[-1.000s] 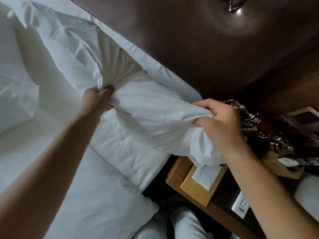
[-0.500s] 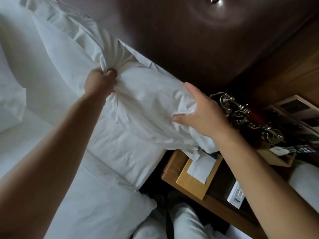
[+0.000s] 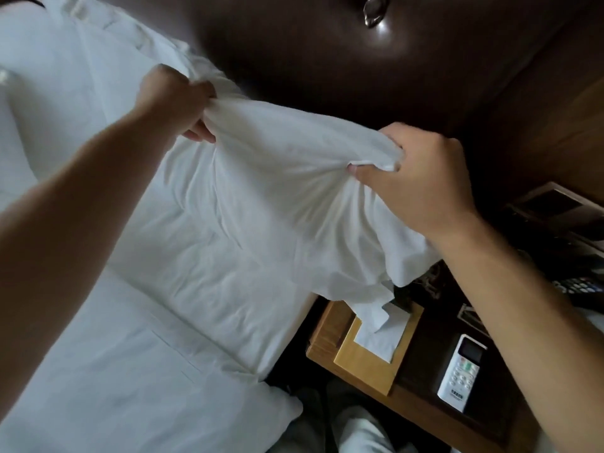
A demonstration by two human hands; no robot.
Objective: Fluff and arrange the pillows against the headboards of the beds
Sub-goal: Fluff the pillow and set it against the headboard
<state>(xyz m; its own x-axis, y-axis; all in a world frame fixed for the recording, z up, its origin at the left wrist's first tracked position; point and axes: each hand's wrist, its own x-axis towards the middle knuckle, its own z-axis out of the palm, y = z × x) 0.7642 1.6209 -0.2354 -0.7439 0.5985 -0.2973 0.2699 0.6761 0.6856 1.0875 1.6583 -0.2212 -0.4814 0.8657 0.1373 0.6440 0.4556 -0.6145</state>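
A white pillow (image 3: pixel 261 197) hangs lifted over the head end of the bed, in front of the dark padded headboard (image 3: pixel 327 60). My left hand (image 3: pixel 176 103) is clenched on its upper left edge. My right hand (image 3: pixel 421 178) grips the bunched fabric at its upper right corner, and the loose corner of the case droops below that hand. A second white pillow (image 3: pixel 58 67) lies behind, along the headboard at upper left. Below it all spreads the white bedding (image 3: pixel 114 371).
A wooden nightstand (image 3: pixel 327 341) stands right of the bed with a wooden tissue box (image 3: pixel 369 364), a white remote (image 3: pixel 461 374) and a dark remote (image 3: pixel 585 286). A metal button (image 3: pixel 374 11) studs the headboard. My legs (image 3: pixel 359 429) show at the bottom.
Both hands have raised the pillow and stretched its top edge between them. My right hand went from a flat touch to a closed grip on the corner.
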